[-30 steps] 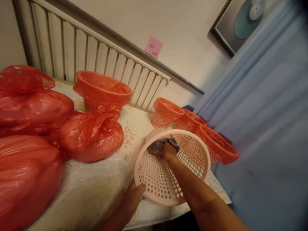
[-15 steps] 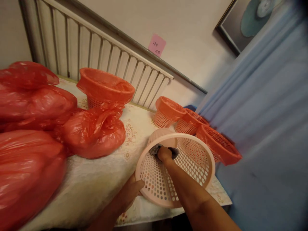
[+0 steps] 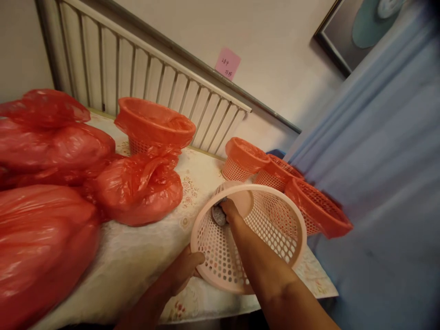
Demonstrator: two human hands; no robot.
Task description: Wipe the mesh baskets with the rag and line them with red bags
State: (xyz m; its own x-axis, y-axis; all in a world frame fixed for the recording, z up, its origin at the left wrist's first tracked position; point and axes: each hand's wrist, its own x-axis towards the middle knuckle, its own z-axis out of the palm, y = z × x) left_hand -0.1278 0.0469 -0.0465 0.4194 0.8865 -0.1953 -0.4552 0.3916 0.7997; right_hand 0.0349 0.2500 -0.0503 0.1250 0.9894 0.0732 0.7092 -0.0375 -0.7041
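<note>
A pale pink perforated plastic basket (image 3: pixel 295 215) lies tipped on its side on the table, its round mouth turned toward me. My left hand (image 3: pixel 190 265) grips the rim at the lower left, thumb over the edge. Deep inside, my right hand (image 3: pixel 228 209) is closed on a grey cloth (image 3: pixel 219 215) and presses it against the left part of the inner wall. Most of the right fingers are hidden behind the hand and in shade.
Filled red plastic bags (image 3: pixel 44 238) crowd the left of the flowered tablecloth (image 3: pixel 137 270). A basket lined with red plastic (image 3: pixel 154 121) stands by the radiator (image 3: pixel 137 68). Several smaller lined baskets (image 3: pixel 240 158) stand at the right, beside a blue curtain (image 3: pixel 378 183).
My right hand and the cloth have moved left and slightly up along the basket's inner wall. The left hand keeps its hold on the rim. The view has shifted slightly.
</note>
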